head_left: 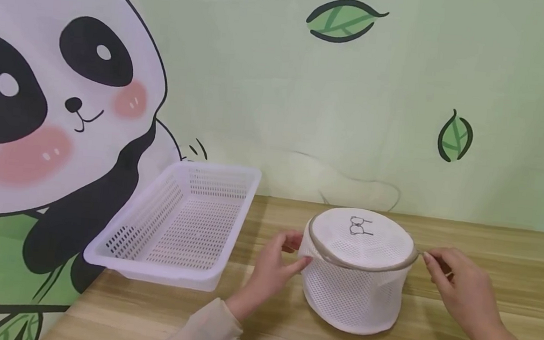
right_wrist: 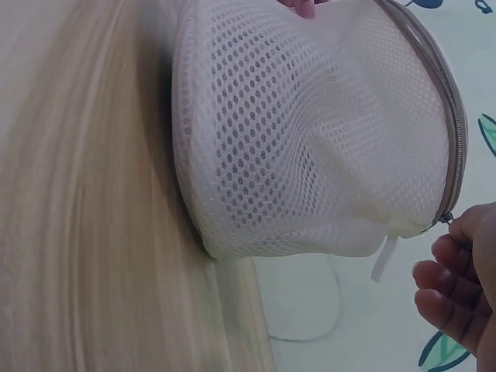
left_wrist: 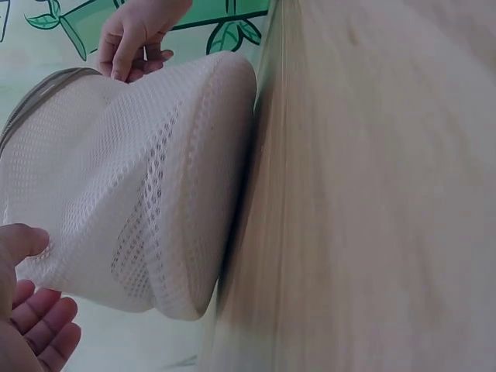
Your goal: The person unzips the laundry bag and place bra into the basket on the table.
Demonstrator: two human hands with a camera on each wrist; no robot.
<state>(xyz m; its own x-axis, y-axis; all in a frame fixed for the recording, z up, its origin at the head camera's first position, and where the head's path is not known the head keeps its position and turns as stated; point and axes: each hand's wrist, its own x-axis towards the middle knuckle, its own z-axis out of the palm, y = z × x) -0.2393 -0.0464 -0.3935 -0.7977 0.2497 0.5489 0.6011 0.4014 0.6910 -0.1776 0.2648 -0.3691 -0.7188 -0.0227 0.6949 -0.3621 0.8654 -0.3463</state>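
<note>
While both grips [head_left: 274, 265] [head_left: 468, 287] touch it, the bag [head_left: 351, 293] stands between them.

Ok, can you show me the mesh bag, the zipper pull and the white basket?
Mesh bag [head_left: 351, 301]: head view, on its front side wall.
Zipper pull [right_wrist: 447, 218]: right wrist view, on its metal part.
White basket [head_left: 156, 271]: head view, on its near rim.
</note>
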